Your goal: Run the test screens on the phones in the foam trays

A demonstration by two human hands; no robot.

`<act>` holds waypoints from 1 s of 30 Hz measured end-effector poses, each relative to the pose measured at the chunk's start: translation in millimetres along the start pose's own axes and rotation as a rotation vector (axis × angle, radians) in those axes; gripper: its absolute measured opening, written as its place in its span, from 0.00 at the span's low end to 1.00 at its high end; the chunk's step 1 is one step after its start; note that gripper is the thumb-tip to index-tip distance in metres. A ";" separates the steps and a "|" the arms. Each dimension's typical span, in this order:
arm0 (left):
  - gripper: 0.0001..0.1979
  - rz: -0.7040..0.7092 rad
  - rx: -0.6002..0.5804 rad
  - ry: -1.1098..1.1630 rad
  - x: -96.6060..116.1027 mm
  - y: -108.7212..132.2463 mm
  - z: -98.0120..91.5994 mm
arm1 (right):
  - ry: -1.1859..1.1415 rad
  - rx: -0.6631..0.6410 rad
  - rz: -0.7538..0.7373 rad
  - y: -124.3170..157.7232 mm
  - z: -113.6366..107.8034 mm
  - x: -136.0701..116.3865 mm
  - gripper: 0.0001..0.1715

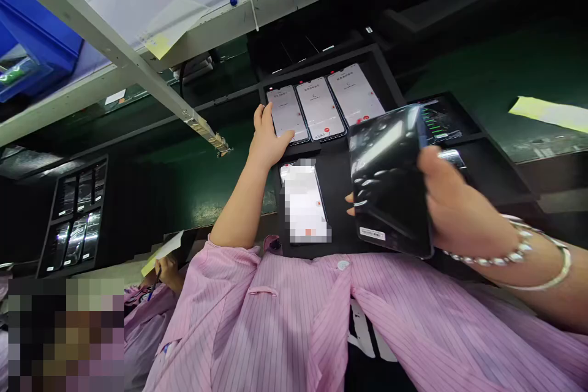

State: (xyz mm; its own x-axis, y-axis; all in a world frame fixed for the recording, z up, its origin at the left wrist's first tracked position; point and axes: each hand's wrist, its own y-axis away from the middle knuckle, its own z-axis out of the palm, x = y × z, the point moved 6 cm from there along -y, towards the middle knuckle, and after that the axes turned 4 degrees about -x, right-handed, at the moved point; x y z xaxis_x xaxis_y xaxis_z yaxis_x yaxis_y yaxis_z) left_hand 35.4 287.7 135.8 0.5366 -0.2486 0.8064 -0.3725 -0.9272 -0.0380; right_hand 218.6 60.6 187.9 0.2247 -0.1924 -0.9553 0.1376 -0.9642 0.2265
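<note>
Beneath the left hand (pixel 266 144), thumb and fingers spread apart, lies the leftmost phone (pixel 288 113), lit, in a black tray (pixel 390 76); whether they grip it, I cannot tell. Right of that thumb: a middle phone (pixel 320 109) and a third phone (pixel 354 95), both lit. Below the thumb: a fourth phone (pixel 304 201), lit. The right hand (pixel 459 205) has its fingers wrapped round a dark tablet-like device (pixel 390 190), fingertips at its left edge, white label (pixel 372 234) just below them.
</note>
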 end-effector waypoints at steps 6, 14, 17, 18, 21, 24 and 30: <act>0.42 -0.008 -0.008 0.014 3.1 2.2 -1.0 | -0.419 -0.157 0.282 2.4 18.3 23.2 0.41; 0.35 0.023 0.016 0.059 5.5 6.2 -1.2 | 0.816 0.298 -0.316 -31.7 -71.1 -11.1 0.41; 0.34 0.026 0.022 0.072 4.6 6.2 -1.9 | 0.866 0.311 -0.303 -63.5 -89.2 7.7 0.31; 0.34 0.025 0.023 0.067 4.5 6.4 -2.0 | 0.882 0.298 -0.286 -71.0 -91.9 13.8 0.29; 0.33 0.033 0.026 0.040 5.3 8.1 -1.8 | 0.945 0.262 -0.256 -79.5 -91.4 20.3 0.26; 0.32 0.054 0.035 0.016 4.3 9.2 -1.1 | 0.977 0.231 -0.317 -78.6 -80.0 10.1 0.26; 0.28 0.141 0.137 -0.012 -6.5 3.1 -2.2 | 0.990 -0.018 -0.431 -104.6 -48.2 7.2 0.27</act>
State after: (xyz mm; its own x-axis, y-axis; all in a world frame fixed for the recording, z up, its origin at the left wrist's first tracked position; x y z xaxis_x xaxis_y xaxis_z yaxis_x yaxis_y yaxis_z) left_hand 29.1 287.1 131.7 0.4955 -0.3809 0.7806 -0.3381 -0.9124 -0.2307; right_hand 252.4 168.9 166.5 0.8329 0.4038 -0.3785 0.4045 -0.9109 -0.0817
